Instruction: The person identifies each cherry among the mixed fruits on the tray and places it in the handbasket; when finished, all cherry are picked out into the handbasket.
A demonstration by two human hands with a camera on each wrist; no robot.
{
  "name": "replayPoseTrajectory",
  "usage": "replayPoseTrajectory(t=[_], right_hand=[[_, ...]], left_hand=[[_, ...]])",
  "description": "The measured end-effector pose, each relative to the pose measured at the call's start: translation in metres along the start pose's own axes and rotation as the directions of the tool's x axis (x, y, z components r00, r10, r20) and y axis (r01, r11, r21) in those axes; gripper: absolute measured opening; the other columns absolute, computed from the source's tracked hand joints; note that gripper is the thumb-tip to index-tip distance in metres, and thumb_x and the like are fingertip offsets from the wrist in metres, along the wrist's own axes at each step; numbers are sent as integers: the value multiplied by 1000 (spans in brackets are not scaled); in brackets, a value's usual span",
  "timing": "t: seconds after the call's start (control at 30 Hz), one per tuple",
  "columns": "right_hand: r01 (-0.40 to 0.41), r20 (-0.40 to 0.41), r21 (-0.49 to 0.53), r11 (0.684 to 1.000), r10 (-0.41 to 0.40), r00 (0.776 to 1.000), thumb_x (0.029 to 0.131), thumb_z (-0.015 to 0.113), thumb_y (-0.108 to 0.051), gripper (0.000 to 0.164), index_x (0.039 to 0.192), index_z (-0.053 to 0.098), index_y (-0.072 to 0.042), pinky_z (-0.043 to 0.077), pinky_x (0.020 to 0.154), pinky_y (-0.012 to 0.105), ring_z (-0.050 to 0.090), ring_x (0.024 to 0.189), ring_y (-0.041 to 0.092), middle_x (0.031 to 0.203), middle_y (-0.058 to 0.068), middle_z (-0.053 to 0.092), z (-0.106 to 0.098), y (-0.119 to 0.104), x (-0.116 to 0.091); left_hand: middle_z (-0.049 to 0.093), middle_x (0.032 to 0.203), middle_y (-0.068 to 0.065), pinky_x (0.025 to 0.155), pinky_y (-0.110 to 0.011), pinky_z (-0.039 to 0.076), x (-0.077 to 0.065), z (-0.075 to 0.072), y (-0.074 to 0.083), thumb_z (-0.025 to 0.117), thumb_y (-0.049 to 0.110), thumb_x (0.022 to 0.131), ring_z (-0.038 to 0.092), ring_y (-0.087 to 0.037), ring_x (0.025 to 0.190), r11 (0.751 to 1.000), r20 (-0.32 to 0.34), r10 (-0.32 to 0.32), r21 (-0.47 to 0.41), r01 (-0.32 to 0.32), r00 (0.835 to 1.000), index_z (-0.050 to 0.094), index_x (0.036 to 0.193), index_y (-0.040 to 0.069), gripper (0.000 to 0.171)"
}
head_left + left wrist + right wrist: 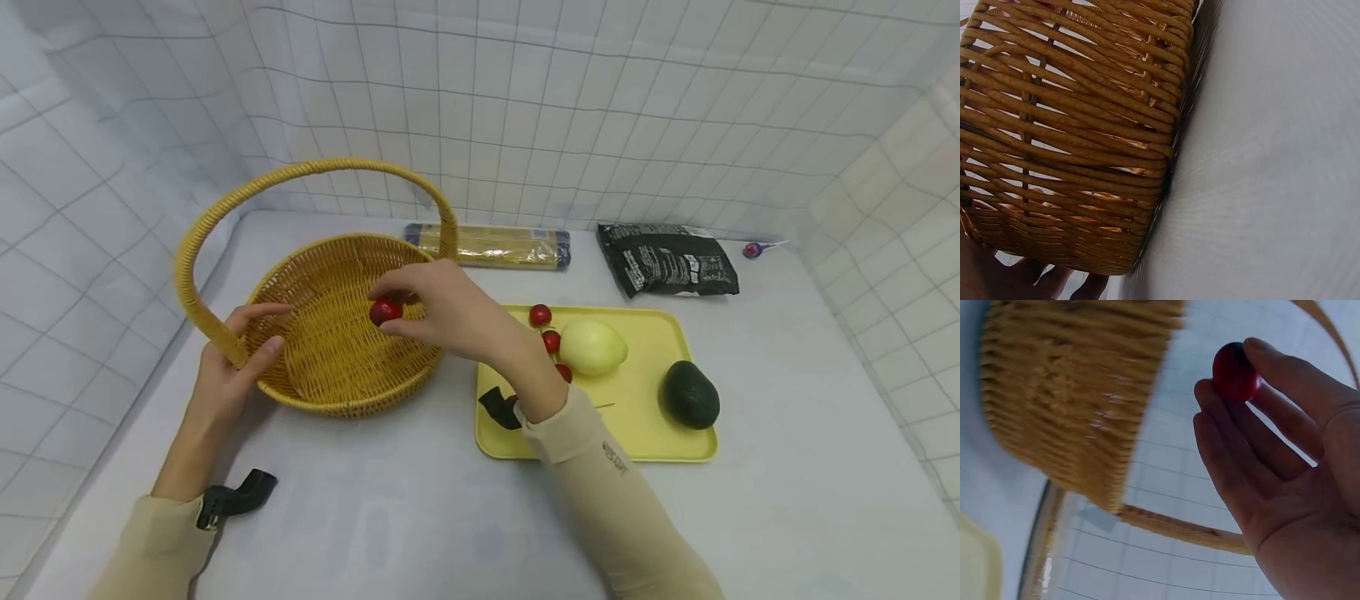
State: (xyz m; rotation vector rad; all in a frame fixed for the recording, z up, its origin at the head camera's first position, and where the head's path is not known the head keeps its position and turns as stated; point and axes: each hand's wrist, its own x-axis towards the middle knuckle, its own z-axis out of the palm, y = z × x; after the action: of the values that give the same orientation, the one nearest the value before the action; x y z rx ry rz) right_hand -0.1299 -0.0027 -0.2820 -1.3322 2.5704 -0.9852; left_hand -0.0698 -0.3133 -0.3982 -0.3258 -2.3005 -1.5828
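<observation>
Cherry (386, 312) was in the right hand (442, 304), pinched between thumb and fingertips, remaining fingers loosely bent; gap narrow, just fruit-wide. It sat over the basket's (330, 405) opening, toward the right side, held clear of the weave. Left hand (228, 358) gripped the basket at its left rim by the foot of the handle (307, 169), thumb over the edge; cherry was to that hand's right, well apart. Materials: cherry smooth, glossy, deep red, near-spherical, darker patch on one end in the right wrist view. Basket was round and shallow, golden-brown wicker, flared wall with open gaps between strands, tall arched handle wrapped in the same strand. It stood on a smooth white table (360, 500). Right of it, partly under the right forearm: yellow tray (652, 333), flat, rounded corners, raised lip, carrying more cherries (540, 315), a pale yellow-green oval fruit (593, 347) and a dark green avocado (690, 394). Behind: crinkled black bag (675, 262), shiny.
</observation>
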Motion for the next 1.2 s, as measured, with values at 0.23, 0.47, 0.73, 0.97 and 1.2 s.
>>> replayPoseTrajectory(t=[0.23,0.47,0.73,0.97,1.2], right_hand=[[-85,31,-74,994,88,996,98,77,-21,36,131,71,-7,52,97,26,68,109,15,122,4,75,23,19,12],[-114,-10,-103,988,114,993,102,71,-22,40,140,67,-9,50,107,31,66,124,18,137,4,71,24,17,8],[-36,36,-153,988,42,998,108,61,-23,39,143,64,-7,45,113,31,63,132,19,141,5,68,19,-2,1],[-28,-32,-110,994,24,999,106,65,-24,39,142,65,-9,51,106,32,68,123,17,136,3,71,6,-4,-29],[-31,-79,-47,998,27,997,104,68,-24,37,138,68,-11,52,101,32,69,116,17,131,1,73,-10,6,-47]], left_hand=[[65,136,-2,113,-21,27,1,0,1,60,0,99,50,-11,137,1000,7,9,0,-9,1000,61,141,2,42],[65,136,-4,113,-23,26,-1,2,3,60,2,99,49,-12,137,1000,11,-3,-8,3,1000,61,141,2,41],[66,137,-3,113,-24,27,0,-1,5,60,3,100,51,-11,136,1000,17,9,-3,-9,1000,63,141,3,41],[67,137,-1,113,-24,26,3,-2,3,57,4,101,49,-13,138,999,29,10,-31,-9,1000,61,141,1,41],[66,138,-2,115,-25,24,1,-3,-1,52,4,102,49,-14,140,997,28,32,-70,-30,999,59,142,-4,41]])
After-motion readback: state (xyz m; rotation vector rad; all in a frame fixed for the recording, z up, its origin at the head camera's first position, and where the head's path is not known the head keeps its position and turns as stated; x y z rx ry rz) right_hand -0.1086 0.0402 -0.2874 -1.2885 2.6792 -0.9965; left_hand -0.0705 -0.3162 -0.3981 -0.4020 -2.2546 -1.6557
